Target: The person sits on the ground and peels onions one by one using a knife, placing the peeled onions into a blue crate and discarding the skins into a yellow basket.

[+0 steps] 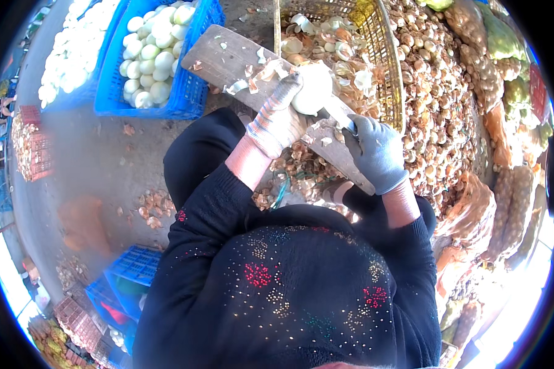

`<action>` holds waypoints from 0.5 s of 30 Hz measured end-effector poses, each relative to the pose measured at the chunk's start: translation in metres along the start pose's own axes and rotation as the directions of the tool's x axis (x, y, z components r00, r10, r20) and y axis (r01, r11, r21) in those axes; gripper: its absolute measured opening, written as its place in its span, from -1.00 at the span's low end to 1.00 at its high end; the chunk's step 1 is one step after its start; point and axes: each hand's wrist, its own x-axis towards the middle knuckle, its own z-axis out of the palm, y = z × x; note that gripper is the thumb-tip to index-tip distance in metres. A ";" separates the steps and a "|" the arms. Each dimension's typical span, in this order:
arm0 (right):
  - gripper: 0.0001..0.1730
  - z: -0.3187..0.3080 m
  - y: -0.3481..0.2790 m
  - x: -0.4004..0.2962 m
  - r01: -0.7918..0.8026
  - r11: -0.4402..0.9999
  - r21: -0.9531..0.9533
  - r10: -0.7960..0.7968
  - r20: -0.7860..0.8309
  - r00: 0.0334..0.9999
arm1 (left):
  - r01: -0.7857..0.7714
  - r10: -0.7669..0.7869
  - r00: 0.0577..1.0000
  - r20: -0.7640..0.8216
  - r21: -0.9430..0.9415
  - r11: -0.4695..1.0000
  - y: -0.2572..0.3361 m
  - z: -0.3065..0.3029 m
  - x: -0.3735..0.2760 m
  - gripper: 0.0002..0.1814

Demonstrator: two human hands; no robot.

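My left hand point(278, 121), in a striped knit glove, grips a peeled white onion point(315, 88) with the thumb along its near side. In a grey glove, my right hand point(376, 150) is closed around the handle of a knife point(339, 110). Its broad blade points up and left, and the tip lies close to or against the onion's lower right side; I cannot tell which. Beneath both hands a wooden board point(233, 60) runs diagonally, with onion skin scraps point(270, 71) on it. The knife handle is mostly hidden by my fingers.
A yellow plastic basket point(394, 69) beyond the board holds onion skins point(346, 50). At left, a blue crate point(198, 92) contains peeled onions point(154, 55). Unpeeled onions point(436, 101) cover the floor at right, beside filled mesh sacks point(508, 212). Another blue crate point(136, 265) stands at lower left.
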 end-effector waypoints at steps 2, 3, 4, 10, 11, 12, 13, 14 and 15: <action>-0.75 0.005 0.004 0.002 0.037 0.999 -0.026 -0.038 -0.036 0.999 | 0.003 -0.003 1.000 0.004 0.010 1.000 0.000 0.000 0.001 -0.33; -0.74 0.006 0.007 0.002 0.025 0.999 -0.045 -0.026 -0.018 1.000 | 0.006 -0.006 1.000 0.006 0.012 1.000 -0.001 -0.001 0.002 -0.33; -0.73 0.007 0.009 0.002 0.012 0.998 -0.063 -0.012 0.000 1.000 | 0.012 -0.012 1.000 0.025 0.032 0.999 -0.001 -0.002 0.002 -0.34; -0.79 0.001 0.021 -0.001 -0.089 0.996 -0.008 0.089 0.054 0.995 | 0.044 -0.044 0.999 0.003 0.061 0.997 0.002 0.003 -0.003 -0.36; -0.79 -0.003 0.020 -0.003 -0.080 0.995 0.058 0.077 0.059 0.995 | 0.035 -0.034 0.999 -0.017 0.058 0.998 0.000 -0.001 0.000 -0.37; -0.81 -0.006 0.013 -0.003 -0.033 0.999 0.036 0.032 0.026 0.999 | 0.029 -0.027 0.999 -0.035 0.055 0.998 -0.002 -0.002 0.002 -0.37; -0.81 -0.005 0.014 -0.003 -0.021 0.999 0.024 0.020 0.045 0.999 | 0.038 -0.036 0.999 -0.037 0.047 0.998 -0.003 -0.003 0.002 -0.38; -0.81 -0.002 0.015 -0.004 -0.008 1.000 0.013 0.007 0.065 0.998 | 0.047 -0.045 0.998 -0.040 0.039 0.998 -0.004 -0.003 0.002 -0.39; -0.81 0.000 0.016 -0.004 0.007 1.000 0.005 -0.008 0.084 0.996 | 0.053 -0.052 0.998 -0.044 0.033 0.998 -0.004 -0.004 0.002 -0.40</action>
